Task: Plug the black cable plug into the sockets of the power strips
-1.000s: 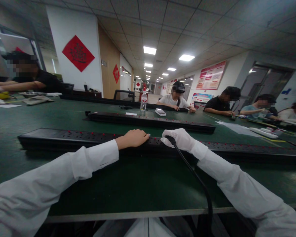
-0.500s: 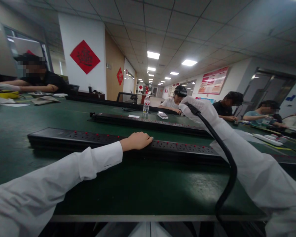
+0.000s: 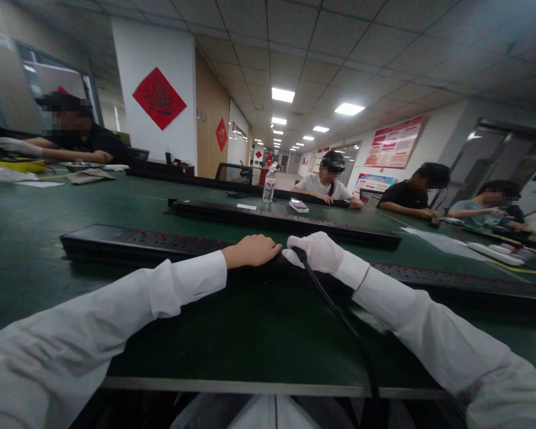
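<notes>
A long black power strip [image 3: 102, 238] with a row of outlets and small red parts lies across the table in front of me. My bare left hand [image 3: 252, 250] is closed over its middle, fingers over the far side. My right hand [image 3: 324, 251], in a white glove, grips the plug end [image 3: 301, 255] of a thick black power cord, just right of my left fingertips and over the strip. Whether the plug touches an outlet is hidden by the glove. The cord [image 3: 339, 313] runs down past the table's front edge.
Behind lies a second black power strip [image 3: 241, 215], with another long black bar [image 3: 196, 180] farther back. A water bottle [image 3: 268, 185] and a white device [image 3: 299, 205] stand near them. Several people sit around the green table [image 3: 232, 339].
My right hand has come down and left with the plug, from raised above the table to the strip beside my left hand. My left hand has stayed on the strip.
</notes>
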The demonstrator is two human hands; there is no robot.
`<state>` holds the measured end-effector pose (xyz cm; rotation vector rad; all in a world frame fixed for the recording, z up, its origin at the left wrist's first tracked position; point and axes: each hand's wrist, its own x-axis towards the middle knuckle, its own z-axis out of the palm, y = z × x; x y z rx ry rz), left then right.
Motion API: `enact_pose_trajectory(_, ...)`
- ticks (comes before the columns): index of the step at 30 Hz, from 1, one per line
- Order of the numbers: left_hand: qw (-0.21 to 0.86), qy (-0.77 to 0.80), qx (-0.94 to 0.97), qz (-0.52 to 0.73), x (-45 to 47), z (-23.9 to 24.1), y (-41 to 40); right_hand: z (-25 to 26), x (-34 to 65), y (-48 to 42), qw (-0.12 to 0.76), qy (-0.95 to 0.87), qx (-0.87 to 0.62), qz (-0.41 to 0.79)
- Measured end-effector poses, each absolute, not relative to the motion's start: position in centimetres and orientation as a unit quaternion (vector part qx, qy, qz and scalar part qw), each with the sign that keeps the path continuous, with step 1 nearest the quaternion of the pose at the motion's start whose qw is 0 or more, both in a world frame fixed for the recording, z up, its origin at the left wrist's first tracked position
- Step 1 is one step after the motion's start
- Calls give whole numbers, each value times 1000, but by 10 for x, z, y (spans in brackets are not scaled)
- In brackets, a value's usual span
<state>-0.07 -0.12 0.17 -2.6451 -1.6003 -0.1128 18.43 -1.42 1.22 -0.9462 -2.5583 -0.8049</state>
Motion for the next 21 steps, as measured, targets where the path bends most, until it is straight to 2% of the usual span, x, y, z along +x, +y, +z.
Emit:
enact_pose_trajectory(15, 62, -490, -869, 2, -2, 6, -5, 9, 190, -12, 172, -877, -364, -262)
enact_pose_trajectory(21, 152, -470, -869, -22, -4, 9, -12, 13, 200, -9, 171, -888, -351, -242)
